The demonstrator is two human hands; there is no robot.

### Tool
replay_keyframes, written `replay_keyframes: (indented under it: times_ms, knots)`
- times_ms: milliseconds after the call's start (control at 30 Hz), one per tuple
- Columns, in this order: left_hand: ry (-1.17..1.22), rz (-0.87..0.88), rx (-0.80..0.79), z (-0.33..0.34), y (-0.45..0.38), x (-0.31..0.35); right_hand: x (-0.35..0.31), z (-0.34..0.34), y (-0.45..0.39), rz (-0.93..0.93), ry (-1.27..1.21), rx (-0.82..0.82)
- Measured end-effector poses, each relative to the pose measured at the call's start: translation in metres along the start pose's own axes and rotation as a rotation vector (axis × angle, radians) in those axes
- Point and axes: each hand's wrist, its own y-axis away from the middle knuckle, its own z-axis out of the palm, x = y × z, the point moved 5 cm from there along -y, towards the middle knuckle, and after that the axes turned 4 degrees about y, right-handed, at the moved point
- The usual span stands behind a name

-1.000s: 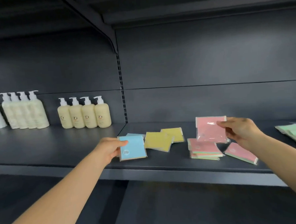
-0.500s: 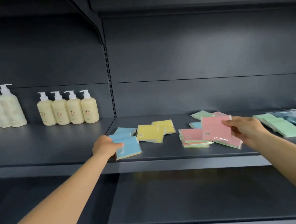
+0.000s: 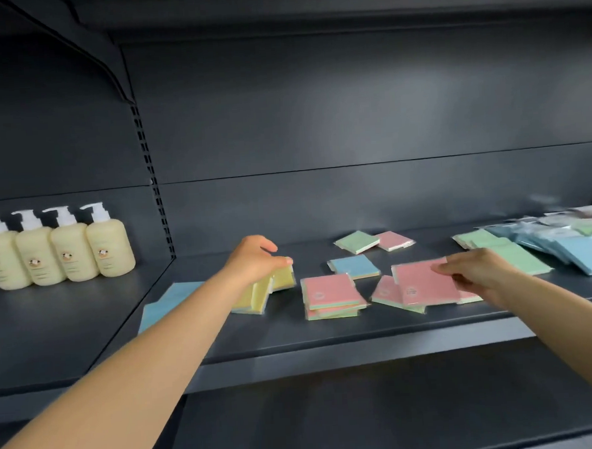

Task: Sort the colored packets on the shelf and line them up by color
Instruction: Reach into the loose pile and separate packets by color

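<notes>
My left hand (image 3: 255,257) reaches over the yellow packets (image 3: 257,295) and its fingers and thumb curl round their far end. Blue packets (image 3: 168,303) lie flat just left of my forearm. My right hand (image 3: 475,270) pinches a pink packet (image 3: 424,282) low over other pink packets (image 3: 387,293) on the shelf (image 3: 328,336). Between my hands sits a pink stack (image 3: 329,293) with green edges showing. Behind it lie a blue packet (image 3: 353,266), a green packet (image 3: 355,241) and a pink packet (image 3: 395,240).
Several cream pump bottles (image 3: 59,250) stand at the back left, beyond the slotted upright (image 3: 148,184). Green packets (image 3: 508,254) and blue packets (image 3: 584,257) are piled at the far right. A lower shelf (image 3: 366,409) juts out beneath.
My left hand let go of the blue packet, which now lies on the shelf, and moved right onto the yellow packets. My right hand lowered the pink packet toward the pink ones.
</notes>
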Motion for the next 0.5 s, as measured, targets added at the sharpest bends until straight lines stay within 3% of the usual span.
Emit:
replay_keyframes:
  times_ms: [200, 500]
  knots:
    - [-0.202, 0.023, -0.199, 0.075, -0.057, 0.049, -0.015, -0.007, -0.049, -0.160, 0.446, -0.147]
    - [-0.711, -0.166, -0.589, 0.151, -0.111, 0.048, -0.044, 0.000, -0.144, -0.284, 0.608, -0.306]
